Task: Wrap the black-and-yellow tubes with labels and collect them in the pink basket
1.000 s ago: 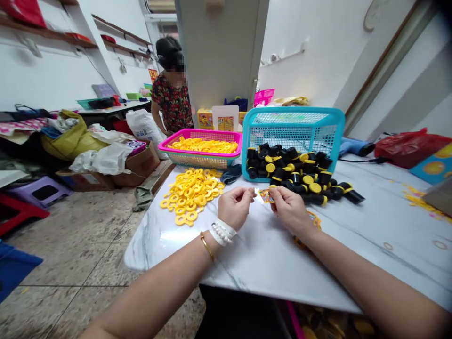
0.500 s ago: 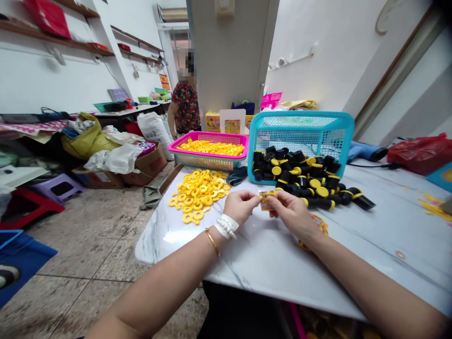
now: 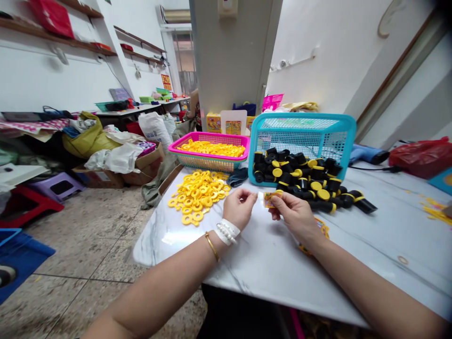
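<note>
My right hand (image 3: 291,209) pinches a small yellow printed sticker (image 3: 269,199) between thumb and fingers above the table. A pale strip shows at the sticker's left edge. Close to that edge, my left hand (image 3: 240,207) has its thumb and forefinger pressed together; whatever is between them is too small to make out. Yellow plastic rings (image 3: 199,193) with small tabs lie in a loose pile left of my left hand. Behind my right hand, black tubular pieces with yellow caps (image 3: 300,176) spill out of a tipped blue basket (image 3: 351,141). Yellow printed pieces (image 3: 322,228) lie partly hidden under my right wrist.
A pink-rimmed basket (image 3: 173,147) full of yellow pieces stands behind the ring pile. Dark cloth (image 3: 237,176) lies between the baskets. Yellow boxes (image 3: 213,122) stand farther back. At right are a red plastic bag (image 3: 420,157) and yellow scraps (image 3: 436,207) on the marbled table (image 3: 268,268).
My hands have drawn slightly apart, showing more of the sticker in my right hand. The person in the background has moved mostly out of sight beside the pillar.
</note>
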{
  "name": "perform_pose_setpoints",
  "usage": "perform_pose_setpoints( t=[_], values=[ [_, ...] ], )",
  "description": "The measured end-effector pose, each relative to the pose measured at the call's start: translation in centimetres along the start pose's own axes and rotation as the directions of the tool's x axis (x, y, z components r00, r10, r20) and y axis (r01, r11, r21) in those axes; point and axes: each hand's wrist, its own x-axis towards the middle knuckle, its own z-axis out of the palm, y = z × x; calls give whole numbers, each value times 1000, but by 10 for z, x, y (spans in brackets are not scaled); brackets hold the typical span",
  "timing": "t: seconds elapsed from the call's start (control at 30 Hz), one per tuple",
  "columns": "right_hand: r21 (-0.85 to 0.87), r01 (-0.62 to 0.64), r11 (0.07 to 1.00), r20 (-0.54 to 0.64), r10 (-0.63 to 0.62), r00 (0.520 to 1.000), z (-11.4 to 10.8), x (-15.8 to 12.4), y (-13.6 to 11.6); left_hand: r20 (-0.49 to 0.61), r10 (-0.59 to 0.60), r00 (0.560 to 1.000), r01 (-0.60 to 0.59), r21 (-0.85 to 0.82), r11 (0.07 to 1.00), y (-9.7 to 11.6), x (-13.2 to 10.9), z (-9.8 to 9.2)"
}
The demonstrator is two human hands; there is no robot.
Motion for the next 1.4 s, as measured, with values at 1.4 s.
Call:
perform_pose_setpoints(
  t=[1.4],
  values=[
    [-995, -92, 42, -84, 164, 983, -98, 36, -1, 404, -331, 853, 453, -257, 854, 7, 12, -11]
  ],
)
